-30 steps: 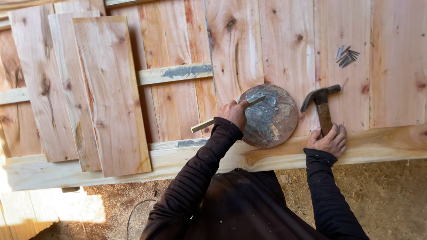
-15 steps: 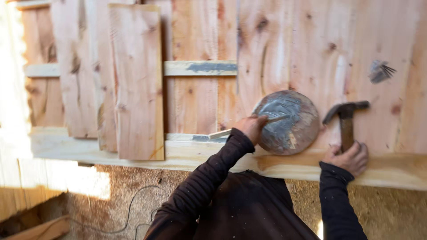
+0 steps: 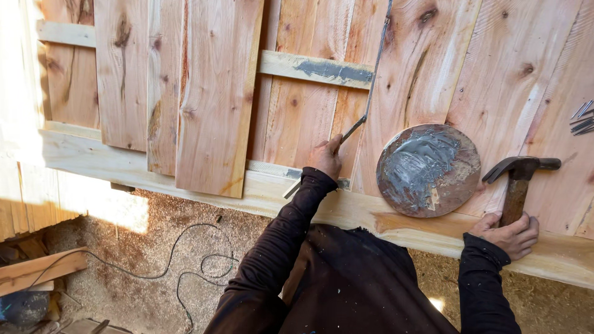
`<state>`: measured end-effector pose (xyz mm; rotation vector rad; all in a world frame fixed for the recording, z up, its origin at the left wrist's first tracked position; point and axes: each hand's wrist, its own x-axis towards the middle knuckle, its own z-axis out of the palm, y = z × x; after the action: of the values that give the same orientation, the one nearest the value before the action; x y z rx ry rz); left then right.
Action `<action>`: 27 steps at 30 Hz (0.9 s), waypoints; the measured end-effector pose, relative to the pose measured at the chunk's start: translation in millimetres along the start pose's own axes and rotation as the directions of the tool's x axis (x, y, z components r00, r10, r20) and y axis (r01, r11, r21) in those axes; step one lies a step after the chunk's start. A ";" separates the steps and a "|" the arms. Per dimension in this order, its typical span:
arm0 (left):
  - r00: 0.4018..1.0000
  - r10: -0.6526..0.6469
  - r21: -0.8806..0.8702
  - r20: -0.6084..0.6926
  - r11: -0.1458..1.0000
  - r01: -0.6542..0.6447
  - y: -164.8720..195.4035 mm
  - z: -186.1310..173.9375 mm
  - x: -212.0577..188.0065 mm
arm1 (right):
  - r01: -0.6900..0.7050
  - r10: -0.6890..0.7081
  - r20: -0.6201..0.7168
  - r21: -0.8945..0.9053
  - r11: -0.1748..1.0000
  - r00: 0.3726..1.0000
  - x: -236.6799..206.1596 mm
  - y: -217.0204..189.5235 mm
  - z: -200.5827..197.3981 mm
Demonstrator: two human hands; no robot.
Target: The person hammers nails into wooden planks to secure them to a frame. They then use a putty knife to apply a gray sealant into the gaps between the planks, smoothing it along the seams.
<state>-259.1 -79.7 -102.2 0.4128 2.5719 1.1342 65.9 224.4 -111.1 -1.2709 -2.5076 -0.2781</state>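
My left hand [image 3: 326, 156] grips a thin flat metal blade [image 3: 354, 130], its tip laid against the seam between two planks. To the right a round plate [image 3: 429, 169] smeared with grey paste lies on the boards. My right hand [image 3: 508, 233] rests on the thick wooden beam [image 3: 260, 192] and holds the handle of a claw hammer [image 3: 518, 179], whose head lies on the planks. Both arms wear dark sleeves.
Loose boards [image 3: 213, 93] overlap at the left over a crosspiece [image 3: 315, 67] with a grey smear. Several nails [image 3: 581, 117] lie at the right edge. Below the beam are sawdust ground, a black cable [image 3: 185, 272] and scrap timber [image 3: 37, 269].
My left hand has left the plate and moved left with the blade to the plank seam. The view has shifted right and closer. My right hand stays on the hammer.
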 end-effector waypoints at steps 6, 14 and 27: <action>0.996 -0.053 0.149 0.071 0.988 0.042 12.4 -8.0 -24.7 | 0.019 -0.019 0.028 0.003 1.000 0.999 -1.3 2.1 1.6; 0.988 -0.138 0.298 0.064 0.948 0.113 37.5 -32.6 -39.0 | 0.007 -0.008 0.056 0.008 1.000 0.998 -5.0 4.8 2.8; 0.989 -0.096 0.528 0.113 0.849 0.023 65.4 -20.2 -3.0 | 0.020 -0.020 0.052 -0.005 1.000 0.998 -4.1 5.9 5.1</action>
<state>-255.0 -51.9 -39.7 0.5027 2.7189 0.3385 71.9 226.4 -117.2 -1.2716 -2.5656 -0.2603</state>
